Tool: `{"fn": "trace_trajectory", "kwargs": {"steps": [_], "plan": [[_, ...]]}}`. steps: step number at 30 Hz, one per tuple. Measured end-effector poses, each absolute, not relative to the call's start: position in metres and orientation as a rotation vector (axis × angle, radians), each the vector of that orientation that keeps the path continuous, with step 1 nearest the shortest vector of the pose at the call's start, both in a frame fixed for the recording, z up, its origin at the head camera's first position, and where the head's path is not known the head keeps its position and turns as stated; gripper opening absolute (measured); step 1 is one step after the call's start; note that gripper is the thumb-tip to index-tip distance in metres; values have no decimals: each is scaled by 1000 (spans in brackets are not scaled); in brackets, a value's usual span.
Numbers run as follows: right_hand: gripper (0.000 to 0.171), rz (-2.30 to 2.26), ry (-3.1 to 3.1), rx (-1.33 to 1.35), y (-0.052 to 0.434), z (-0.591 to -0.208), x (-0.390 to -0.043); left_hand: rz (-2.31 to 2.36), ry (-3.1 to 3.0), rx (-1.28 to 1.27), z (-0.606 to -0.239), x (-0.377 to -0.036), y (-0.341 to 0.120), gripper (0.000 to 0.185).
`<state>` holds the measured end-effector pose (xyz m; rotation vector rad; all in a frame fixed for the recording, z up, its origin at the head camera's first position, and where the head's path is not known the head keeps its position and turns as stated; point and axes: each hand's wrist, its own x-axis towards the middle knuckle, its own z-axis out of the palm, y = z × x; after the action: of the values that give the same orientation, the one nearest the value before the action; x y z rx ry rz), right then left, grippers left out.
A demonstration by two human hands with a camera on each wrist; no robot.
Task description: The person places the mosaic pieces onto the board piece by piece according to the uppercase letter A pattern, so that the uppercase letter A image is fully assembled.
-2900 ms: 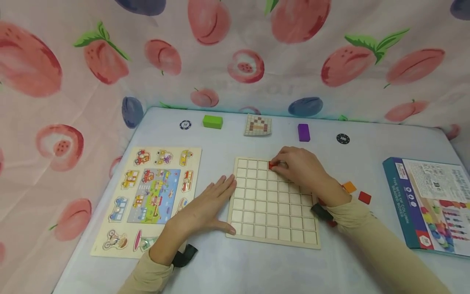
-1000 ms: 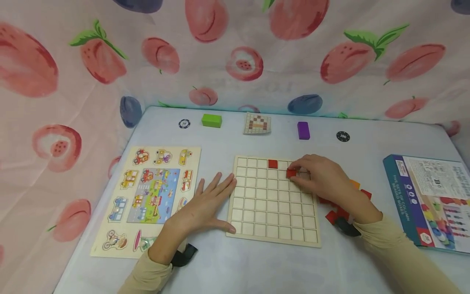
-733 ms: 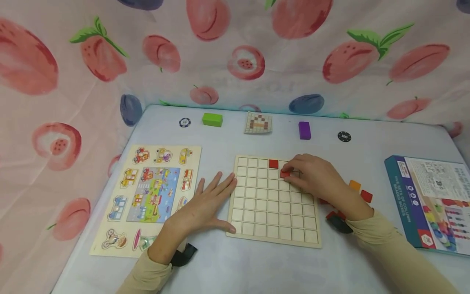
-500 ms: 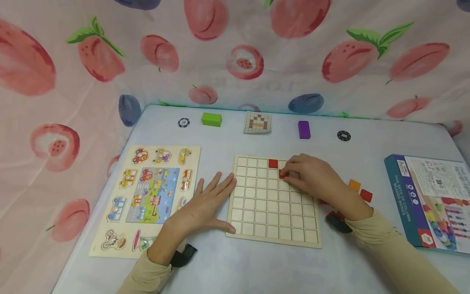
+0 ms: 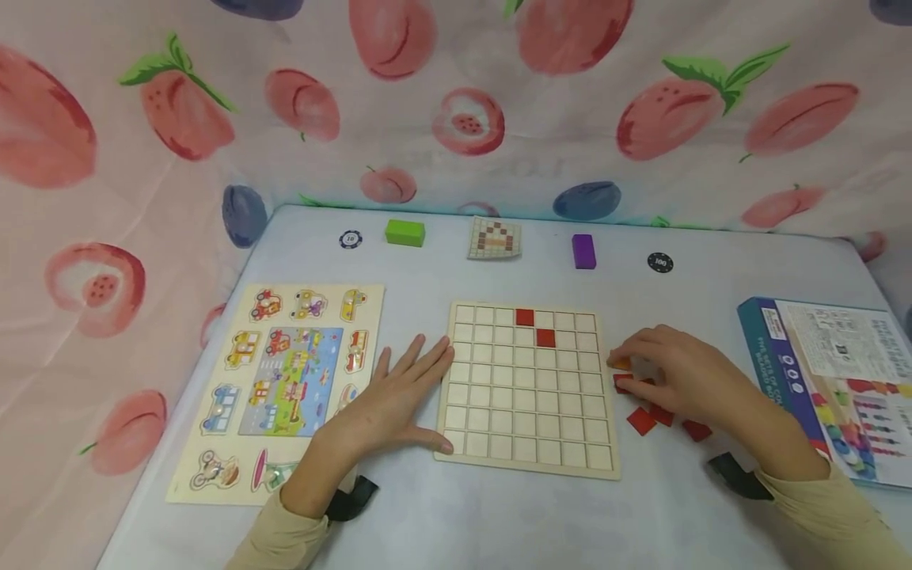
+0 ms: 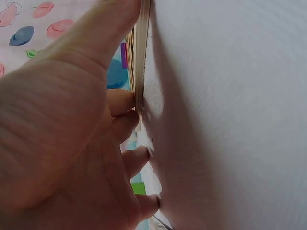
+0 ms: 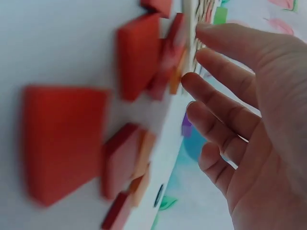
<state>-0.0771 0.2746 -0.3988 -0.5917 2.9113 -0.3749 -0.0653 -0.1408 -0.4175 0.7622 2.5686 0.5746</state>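
A flat, light-brown wooden board with a grid of little squares [image 5: 526, 396] lies on the white table [image 5: 499, 522], between the two hands. Two flat red square tiles sit in it. One red tile [image 5: 524, 317] is in the top row, fourth from the left. The other red tile [image 5: 545, 338] is one row down and one square to the right, so their corners are close.

The left hand [image 5: 395, 400] has its fingers spread wide and touches the board's left edge, with the thumb by the bottom corner. It has hold of nothing.

The right hand [image 5: 677, 372] is past the board's right side, over a bunch of loose red square tiles [image 5: 641, 421] and a loose orange tile [image 5: 622, 364]. Its fingers are loosely bent, with a gap between thumb and finger, and it grips nothing. I can't tell if the fingertips touch the tiles.

To the left is a wooden puzzle board with cars and a bus [image 5: 231, 443], partly under the left arm. Behind are a bright green block [image 5: 404, 233], a small paper grid picture [image 5: 495, 239] and a purple block [image 5: 584, 251]. A blue and purple box [image 5: 841, 380] lies far to the right.
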Motion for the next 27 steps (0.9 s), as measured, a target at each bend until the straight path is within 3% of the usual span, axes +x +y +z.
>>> {"fn": "trace_trajectory", "kwargs": {"steps": [7, 27], "plan": [[23, -405, 2941, -612, 283, -404, -68, 586, 2562, 743, -418, -64, -142, 126], [28, -443, 3054, -750, 270, -406, -68, 583, 2564, 759, -418, -65, -140, 126]]}}
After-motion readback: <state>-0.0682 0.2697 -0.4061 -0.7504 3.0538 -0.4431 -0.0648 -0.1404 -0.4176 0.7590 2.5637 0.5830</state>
